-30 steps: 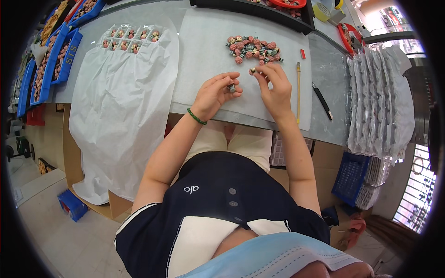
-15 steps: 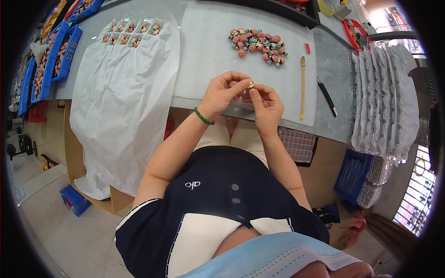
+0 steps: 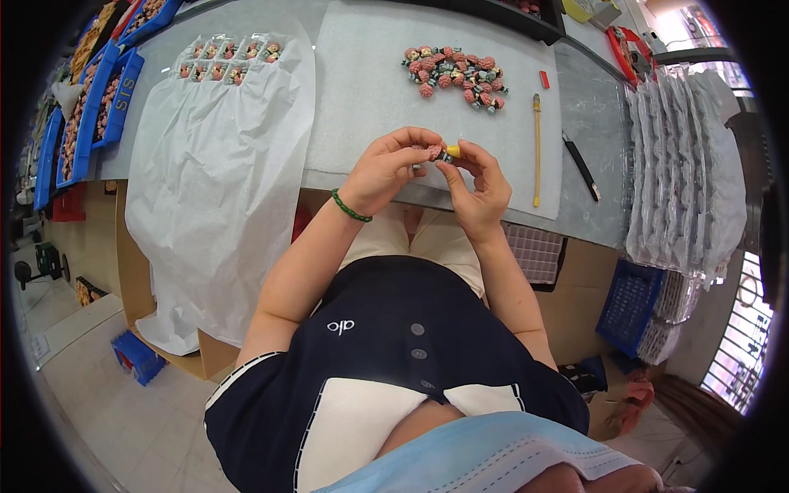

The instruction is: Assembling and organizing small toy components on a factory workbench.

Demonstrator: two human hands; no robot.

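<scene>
Near the front edge of the table, a small figurine (image 3: 436, 154) with pink bobbly hair and a grey-green lower part lies sideways between both hands. My left hand (image 3: 386, 168), with a green bead bracelet at its wrist, pinches the pink end. The thumb and fingers of my right hand (image 3: 479, 187) close on the other end. A small yellow piece (image 3: 453, 151) shows at the right index fingertip; whether it is a finger cover cannot be made out. Beyond the hands, a pile of similar figurines (image 3: 456, 76) lies on a white sheet (image 3: 353, 99).
Left of the sheet stands a clear compartment tray (image 3: 215, 62) of figurines, partly under white tissue paper (image 3: 214, 164). A thin yellow-ended stick (image 3: 537, 152), a black pen-like tool (image 3: 580, 168) and a red piece (image 3: 544, 80) lie right. Stacked wrapped trays (image 3: 682, 172) and blue bins (image 3: 115, 99) flank the table.
The figurine has turned from its pale face showing to lying sideways, pink end left. My hands have moved slightly apart, and the yellow piece at the right index fingertip has come into sight.
</scene>
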